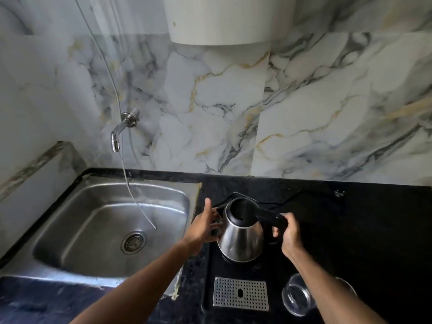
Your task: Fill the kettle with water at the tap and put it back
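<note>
Steel conical kettle [242,237], black lid open, on black countertop [350,218]. Right hand [288,232] fingers wrapped round its handle for carrying; left hand [205,226] fingers together, steadying the spout side

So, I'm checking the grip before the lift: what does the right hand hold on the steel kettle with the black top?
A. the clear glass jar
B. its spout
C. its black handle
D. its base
C: the right hand is wrapped around the steel kettle's black handle, on its right side.

Perforated metal drain plate [240,293], clear glass [298,298], thin hose [131,190]
</note>
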